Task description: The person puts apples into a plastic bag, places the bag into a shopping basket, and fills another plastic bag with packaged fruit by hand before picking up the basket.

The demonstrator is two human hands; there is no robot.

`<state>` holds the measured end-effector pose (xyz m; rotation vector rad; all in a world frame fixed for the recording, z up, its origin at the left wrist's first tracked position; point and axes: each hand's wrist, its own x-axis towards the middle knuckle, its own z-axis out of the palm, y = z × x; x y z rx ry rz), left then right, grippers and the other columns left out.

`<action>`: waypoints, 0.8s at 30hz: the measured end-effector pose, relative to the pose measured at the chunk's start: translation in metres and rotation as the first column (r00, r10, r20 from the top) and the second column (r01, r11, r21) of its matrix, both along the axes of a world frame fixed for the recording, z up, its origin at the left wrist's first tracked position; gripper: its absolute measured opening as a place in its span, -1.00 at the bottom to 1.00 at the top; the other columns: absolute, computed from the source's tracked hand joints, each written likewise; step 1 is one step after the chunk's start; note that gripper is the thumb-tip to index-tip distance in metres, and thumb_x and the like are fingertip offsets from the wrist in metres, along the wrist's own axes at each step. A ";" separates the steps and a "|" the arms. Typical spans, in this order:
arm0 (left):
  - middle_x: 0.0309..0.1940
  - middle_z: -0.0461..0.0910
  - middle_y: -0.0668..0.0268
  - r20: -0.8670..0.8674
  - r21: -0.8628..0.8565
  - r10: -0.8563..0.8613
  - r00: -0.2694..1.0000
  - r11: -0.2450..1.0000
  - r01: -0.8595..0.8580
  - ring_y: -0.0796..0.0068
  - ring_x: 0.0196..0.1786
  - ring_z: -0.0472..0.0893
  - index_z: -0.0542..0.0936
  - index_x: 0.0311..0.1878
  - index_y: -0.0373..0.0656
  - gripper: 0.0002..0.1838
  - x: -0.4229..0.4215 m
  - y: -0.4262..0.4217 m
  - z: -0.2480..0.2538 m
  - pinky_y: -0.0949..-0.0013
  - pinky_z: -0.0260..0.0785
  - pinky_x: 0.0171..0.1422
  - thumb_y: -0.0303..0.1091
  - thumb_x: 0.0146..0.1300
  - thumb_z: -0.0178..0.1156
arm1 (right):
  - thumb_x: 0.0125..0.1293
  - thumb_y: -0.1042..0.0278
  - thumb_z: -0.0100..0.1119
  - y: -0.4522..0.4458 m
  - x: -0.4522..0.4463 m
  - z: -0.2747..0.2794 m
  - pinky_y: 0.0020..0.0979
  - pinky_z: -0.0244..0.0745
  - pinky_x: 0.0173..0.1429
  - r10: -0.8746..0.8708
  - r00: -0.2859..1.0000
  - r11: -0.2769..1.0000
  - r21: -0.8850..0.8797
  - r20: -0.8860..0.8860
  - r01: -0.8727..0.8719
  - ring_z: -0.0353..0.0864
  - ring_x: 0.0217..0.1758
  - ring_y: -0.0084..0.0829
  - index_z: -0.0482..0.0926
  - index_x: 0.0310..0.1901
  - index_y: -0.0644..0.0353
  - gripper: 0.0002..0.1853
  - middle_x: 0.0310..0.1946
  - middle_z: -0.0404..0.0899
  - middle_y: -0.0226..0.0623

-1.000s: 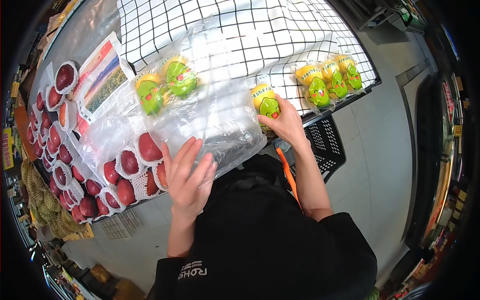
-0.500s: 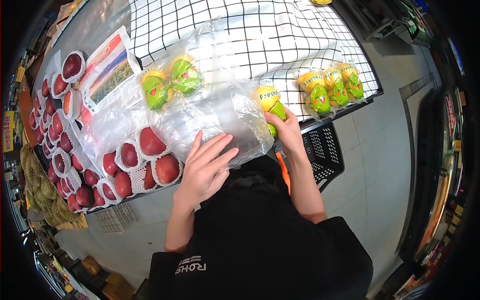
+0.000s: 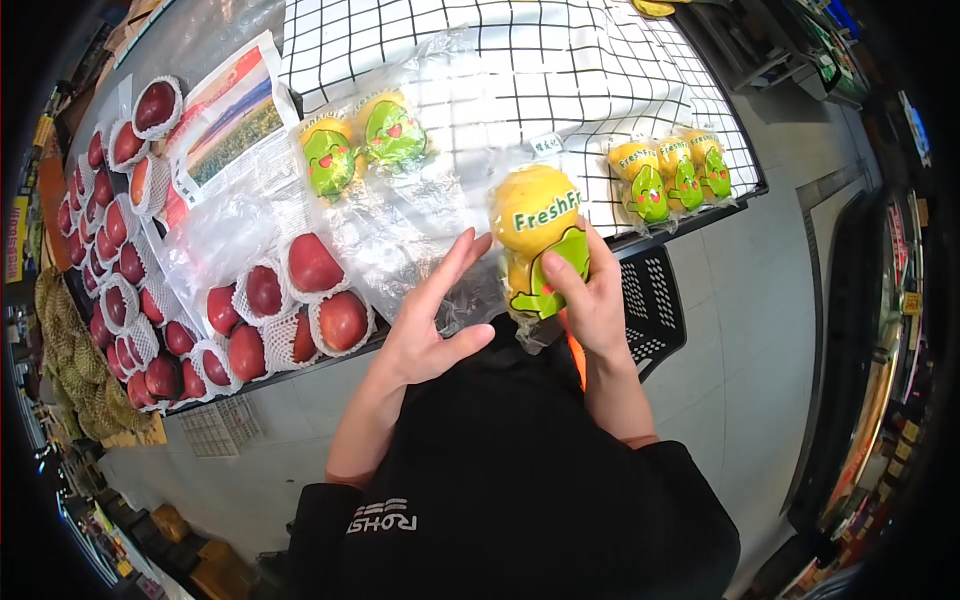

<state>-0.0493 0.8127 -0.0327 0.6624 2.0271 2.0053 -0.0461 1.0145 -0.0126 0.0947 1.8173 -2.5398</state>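
My right hand point(image 3: 592, 290) grips a clear printed bag of yellow fruit point(image 3: 537, 220), raised near my body, thumb on its green cartoon print. Left of it, my left hand point(image 3: 430, 325) is empty, with fingers spread and thumb apart. Beyond my hands, a large clear plastic bag point(image 3: 450, 215) lies flat on the checkered cloth point(image 3: 450, 35). Two bagged fruit packs, a left one point(image 3: 328, 160) and a right one point(image 3: 393, 132), rest at its far left. Several similar packs point(image 3: 668, 180) lie in a row at the cloth's right edge.
Red fruits in white foam nets point(image 3: 262, 292) fill the table's left side, beside a printed newspaper point(image 3: 225, 120). A black perforated basket point(image 3: 652, 305) sits below the table's right edge. Spiky fruit point(image 3: 75, 350) is piled at the far left.
My right hand has lifted the fruit bag off the cloth and brought it closer. My left hand has come off the large clear bag and turned toward the fruit bag, fingers spread.
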 end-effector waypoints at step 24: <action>0.09 0.55 0.13 0.510 0.415 0.268 0.817 0.756 -0.506 0.31 0.13 0.59 0.35 0.27 -0.32 -0.42 0.006 -0.034 0.011 0.19 0.46 0.24 0.01 0.45 0.07 | 0.03 0.35 0.55 -0.060 0.019 0.028 -0.36 0.40 0.30 0.257 0.966 0.874 0.431 -0.014 -0.226 0.55 0.18 -0.41 0.41 0.28 0.41 -0.22 0.09 0.60 -0.04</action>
